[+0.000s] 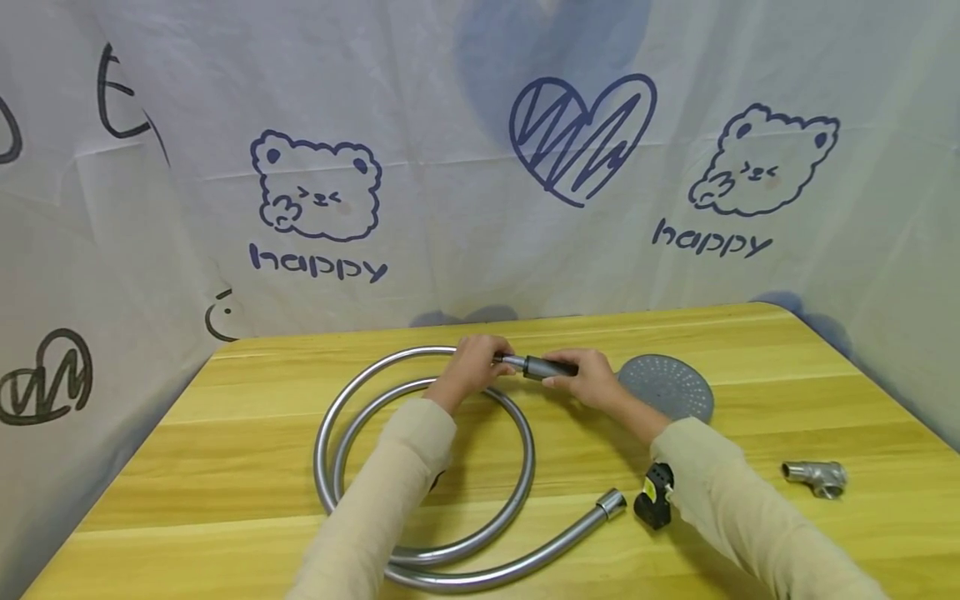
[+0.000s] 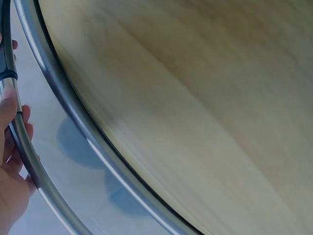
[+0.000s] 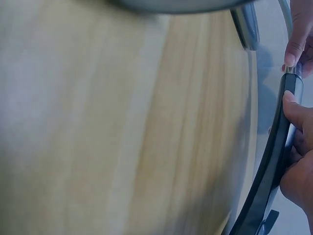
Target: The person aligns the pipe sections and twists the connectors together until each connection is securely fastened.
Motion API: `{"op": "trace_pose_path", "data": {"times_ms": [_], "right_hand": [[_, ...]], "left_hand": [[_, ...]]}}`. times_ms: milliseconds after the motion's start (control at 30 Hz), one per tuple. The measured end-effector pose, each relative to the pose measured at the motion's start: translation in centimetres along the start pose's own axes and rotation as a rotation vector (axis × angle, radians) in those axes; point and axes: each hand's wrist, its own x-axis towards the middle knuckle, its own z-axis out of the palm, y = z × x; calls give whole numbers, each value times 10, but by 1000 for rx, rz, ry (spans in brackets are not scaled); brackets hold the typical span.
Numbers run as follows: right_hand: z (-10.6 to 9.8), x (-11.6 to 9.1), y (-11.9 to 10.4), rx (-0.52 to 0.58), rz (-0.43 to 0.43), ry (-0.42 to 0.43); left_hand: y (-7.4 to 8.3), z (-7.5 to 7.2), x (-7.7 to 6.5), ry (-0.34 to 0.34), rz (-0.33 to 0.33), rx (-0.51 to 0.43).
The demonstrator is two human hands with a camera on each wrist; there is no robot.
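Note:
My left hand (image 1: pixel 476 364) grips one end of a silvery shower hose (image 1: pixel 480 546), thumb on the metal end fitting (image 1: pixel 513 361). That end meets the handle (image 1: pixel 550 368) of a hand shower, dark on one side, which my right hand (image 1: pixel 592 381) holds with the thumb along it. The round grey spray face (image 1: pixel 667 387) lies beyond the right wrist, partly covered by the forearm. Close up in the left wrist view, the fingers wrap the hose (image 2: pixel 34 169) just below the dark handle (image 2: pixel 6 54). In the right wrist view, the handle (image 3: pixel 274 156) runs down past the right fingers.
The hose loops on the wooden table (image 1: pixel 225 467), its other end, a metal nut (image 1: pixel 612 502), lying near the right forearm. A small metal T-shaped fitting (image 1: pixel 821 478) lies at the right. A black device (image 1: pixel 655 497) sits at the right wrist. White drawn-on cloth (image 1: pixel 442 208) hangs behind.

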Motion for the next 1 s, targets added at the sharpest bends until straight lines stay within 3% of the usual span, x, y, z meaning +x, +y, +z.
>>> {"op": "trace_pose_path", "data": {"times_ms": [133,367,533,767,1000], "right_hand": [[2,2,1,-21,-15,1],[2,5,4,-70,-48,-23],[-1,10,4,-89,-36,-58],[2,20,6,-69,9,-103],[4,25,6,-93,7,-97]], "left_hand": [[1,0,1,3,-10,69],[6,0,2,-81,-94,168],[5,-1,-2,-143,-55,178],[2,-12,-11,-189,-44,75],[3,-18,-23,-173,36,-30]]}}
